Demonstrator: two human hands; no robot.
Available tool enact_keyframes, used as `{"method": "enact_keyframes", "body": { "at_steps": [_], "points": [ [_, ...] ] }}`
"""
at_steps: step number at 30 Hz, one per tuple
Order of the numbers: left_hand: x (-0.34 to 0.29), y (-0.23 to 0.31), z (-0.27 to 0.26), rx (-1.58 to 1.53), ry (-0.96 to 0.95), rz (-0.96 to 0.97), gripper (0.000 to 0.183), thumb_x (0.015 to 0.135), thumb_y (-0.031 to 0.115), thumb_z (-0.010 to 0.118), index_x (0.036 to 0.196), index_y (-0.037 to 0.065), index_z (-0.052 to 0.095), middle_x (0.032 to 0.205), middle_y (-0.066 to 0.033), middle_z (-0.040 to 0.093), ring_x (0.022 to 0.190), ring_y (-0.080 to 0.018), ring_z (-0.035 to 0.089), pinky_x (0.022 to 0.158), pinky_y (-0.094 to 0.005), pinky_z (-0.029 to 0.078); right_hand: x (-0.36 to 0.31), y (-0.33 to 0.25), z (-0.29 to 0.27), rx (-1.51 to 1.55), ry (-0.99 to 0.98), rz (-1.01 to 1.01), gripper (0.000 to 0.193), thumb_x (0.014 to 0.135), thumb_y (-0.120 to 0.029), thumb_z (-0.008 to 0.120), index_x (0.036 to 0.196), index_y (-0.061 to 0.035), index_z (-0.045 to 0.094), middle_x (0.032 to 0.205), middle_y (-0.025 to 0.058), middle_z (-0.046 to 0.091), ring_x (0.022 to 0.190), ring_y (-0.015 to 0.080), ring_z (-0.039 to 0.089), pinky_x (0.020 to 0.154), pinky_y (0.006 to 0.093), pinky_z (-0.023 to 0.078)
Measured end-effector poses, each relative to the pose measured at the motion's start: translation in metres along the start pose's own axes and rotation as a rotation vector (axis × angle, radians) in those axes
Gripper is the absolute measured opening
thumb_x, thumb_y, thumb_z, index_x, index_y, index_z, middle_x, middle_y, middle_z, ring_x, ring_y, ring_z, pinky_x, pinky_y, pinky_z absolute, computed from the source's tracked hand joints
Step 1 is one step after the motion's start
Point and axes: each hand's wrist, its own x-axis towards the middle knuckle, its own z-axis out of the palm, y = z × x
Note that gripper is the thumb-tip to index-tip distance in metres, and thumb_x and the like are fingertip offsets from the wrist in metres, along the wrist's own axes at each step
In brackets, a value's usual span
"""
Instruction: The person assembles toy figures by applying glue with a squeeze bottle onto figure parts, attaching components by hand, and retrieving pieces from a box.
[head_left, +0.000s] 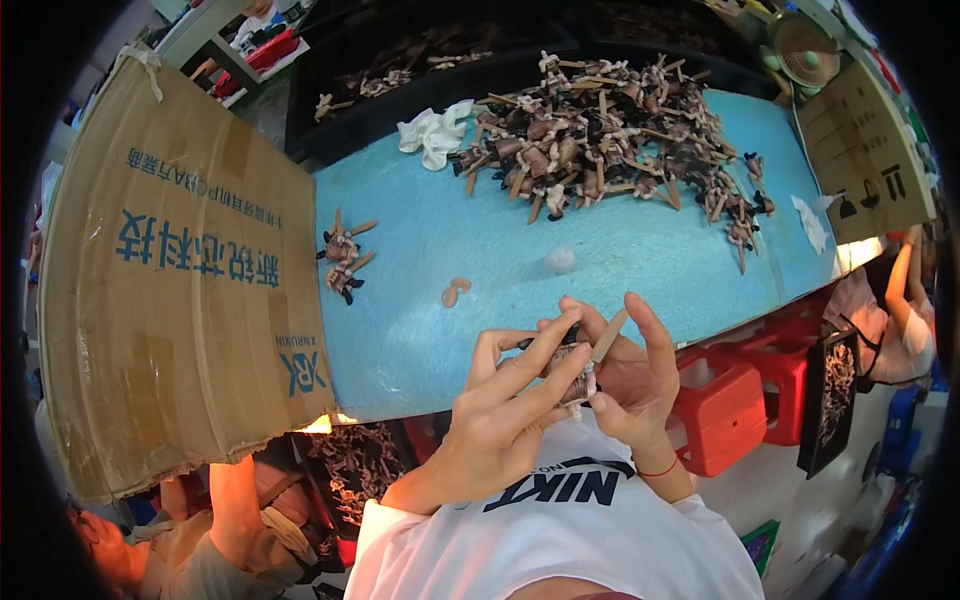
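Close to my body, at the near edge of the blue tabletop [400, 350], both hands hold one small figurine [570, 372]. It has a brown body, dark parts and a long tan blade-like piece [608, 338] that sticks up. My left hand [505, 410] is closed round the figurine, its fingers lying across the body. From the other side my right hand [640, 390] grips it with the thumb low down, one finger raised near the blade's tip. The fingers partly cover the figurine. Beyond my hands lie two small tan pieces [456, 291] and a whitish translucent lump [561, 260].
A big heap of similar figurines [600, 140] covers the far table, beside a crumpled white cloth [435, 135]. Two figurines [345, 258] lie at left, by a tall cardboard panel [200, 280]. Another panel [865, 150] stands right. Red stools [715, 410] and co-workers flank the table.
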Motion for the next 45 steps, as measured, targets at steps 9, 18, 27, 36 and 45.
{"method": "enact_keyframes", "body": {
  "at_steps": [9,18,27,36,45],
  "points": [
    [0.003,0.000,0.000,0.029,-0.049,0.071,0.054,0.059,-0.005,0.067,0.112,0.000,0.059,0.126,-0.0185,0.050,0.094,-0.0319,0.049,0.079,-0.0363,0.042,0.000,0.001,-0.002,-0.084,0.041,-0.054,0.079,0.083,-0.004,0.056,0.141,-0.0038,0.002,0.129,0.0360,0.035,0.117,0.0446,0.043,0.097,0.0541,0.037],
    [0.007,0.005,0.002,0.036,-0.019,0.048,0.052,0.059,0.001,0.068,0.111,0.002,0.062,0.121,-0.0201,0.054,0.089,-0.0302,0.051,0.081,-0.0369,0.039,0.001,-0.002,-0.008,0.013,-0.016,-0.032,0.079,0.073,0.011,0.050,0.141,-0.0011,0.011,0.135,0.0294,0.032,0.127,0.0362,0.034,0.104,0.0481,0.030],
    [0.006,0.008,0.004,0.000,-0.007,0.033,0.053,0.059,0.000,0.068,0.111,0.002,0.061,0.122,-0.0202,0.053,0.088,-0.0292,0.050,0.081,-0.0364,0.039,0.004,-0.013,-0.004,-0.048,-0.006,0.015,0.068,0.071,0.013,0.049,0.135,0.0069,0.027,0.136,0.0262,0.034,0.128,0.0327,0.035,0.103,0.0449,0.031],
    [0.002,0.006,0.009,0.100,0.011,0.073,0.052,0.061,0.001,0.068,0.112,0.001,0.060,0.126,-0.0206,0.050,0.089,-0.0302,0.050,0.081,-0.0350,0.040,0.001,-0.014,0.000,-0.145,0.021,0.021,0.063,0.075,0.008,0.046,0.134,0.0070,0.027,0.133,0.0298,0.035,0.122,0.0380,0.040,0.099,0.0468,0.036],
    [0.007,0.010,0.010,0.063,0.017,0.023,0.053,0.060,-0.002,0.070,0.112,0.000,0.059,0.124,-0.0202,0.051,0.087,-0.0314,0.049,0.077,-0.0358,0.043,0.001,-0.006,-0.006,0.093,0.070,0.064,0.068,0.075,0.010,0.044,0.138,0.0077,0.017,0.134,0.0303,0.034,0.126,0.0344,0.036,0.101,0.0439,0.034]
  ]
}}
